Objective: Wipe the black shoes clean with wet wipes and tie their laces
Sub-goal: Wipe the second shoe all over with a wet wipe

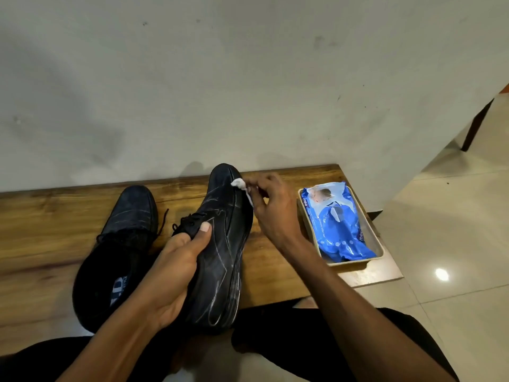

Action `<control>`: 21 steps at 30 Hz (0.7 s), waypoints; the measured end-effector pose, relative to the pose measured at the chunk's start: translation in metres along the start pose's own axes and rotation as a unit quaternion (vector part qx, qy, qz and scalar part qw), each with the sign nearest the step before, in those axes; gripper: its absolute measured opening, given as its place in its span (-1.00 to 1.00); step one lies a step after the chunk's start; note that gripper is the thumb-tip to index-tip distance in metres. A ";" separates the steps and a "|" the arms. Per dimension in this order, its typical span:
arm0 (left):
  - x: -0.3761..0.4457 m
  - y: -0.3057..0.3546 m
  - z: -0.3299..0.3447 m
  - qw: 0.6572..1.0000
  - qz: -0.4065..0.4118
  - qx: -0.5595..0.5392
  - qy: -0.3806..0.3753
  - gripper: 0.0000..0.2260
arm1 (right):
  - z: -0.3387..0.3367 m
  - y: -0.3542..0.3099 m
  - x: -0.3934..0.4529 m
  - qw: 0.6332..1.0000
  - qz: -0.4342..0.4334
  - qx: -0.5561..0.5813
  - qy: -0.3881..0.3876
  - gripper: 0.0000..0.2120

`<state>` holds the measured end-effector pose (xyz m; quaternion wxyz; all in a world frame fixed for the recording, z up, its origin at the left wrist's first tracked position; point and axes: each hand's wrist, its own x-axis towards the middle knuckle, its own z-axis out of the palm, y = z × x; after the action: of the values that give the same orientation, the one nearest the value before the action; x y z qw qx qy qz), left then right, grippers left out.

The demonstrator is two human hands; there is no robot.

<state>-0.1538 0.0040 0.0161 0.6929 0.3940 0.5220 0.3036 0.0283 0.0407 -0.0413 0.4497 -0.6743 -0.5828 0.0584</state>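
Two black shoes are on a low wooden table (55,221). The left shoe (121,244) lies flat, laces loose, its opening toward me. My left hand (170,271) grips the right shoe (220,244) at its opening, thumb by the laces, and holds it tilted on its side with the sole edge to the right. My right hand (272,210) pinches a small white wet wipe (242,188) against the shoe's outer edge near the toe.
A blue pack of wet wipes (338,224) lies in a shallow beige tray (380,244) on the table's right end. A grey wall rises right behind the table. Glossy floor tiles spread to the right. My dark-trousered legs are below.
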 end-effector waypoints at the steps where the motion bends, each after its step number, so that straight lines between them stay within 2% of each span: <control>1: -0.003 0.001 -0.003 1.000 0.000 -0.010 -0.003 -0.73 | -0.003 -0.001 0.007 1.000 -0.014 -0.007 -0.001 -0.80; 5: 0.002 0.005 -0.011 1.000 0.014 -0.017 -0.007 -0.72 | -0.017 -0.018 -0.013 0.997 -0.072 -0.022 -0.026 -0.81; 8: 0.015 0.009 -0.014 0.999 0.010 -0.037 0.014 -0.54 | -0.023 -0.039 -0.060 0.991 -0.102 0.001 -0.084 -0.82; 9: 0.020 0.010 -0.017 0.998 0.011 -0.051 0.026 -0.53 | -0.022 -0.045 -0.073 0.990 -0.111 0.017 -0.089 -0.83; 13: 0.029 0.013 -0.019 0.995 0.004 -0.095 0.029 -0.55 | -0.018 -0.048 -0.069 0.990 -0.128 0.016 -0.054 -0.84; 17: 0.026 0.009 -0.018 0.996 -0.022 -0.090 -0.016 -0.61 | -0.014 -0.028 -0.016 0.996 -0.082 -0.004 0.017 -0.80; 21: 0.026 0.007 -0.016 0.992 -0.037 -0.116 -0.020 -0.62 | -0.009 -0.027 0.005 0.997 -0.064 -0.030 0.022 -0.80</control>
<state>-0.1626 0.0324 0.0074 0.7553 0.2974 0.4830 0.3285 0.0150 0.0379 -0.0158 0.4449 -0.6499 -0.6161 -0.0030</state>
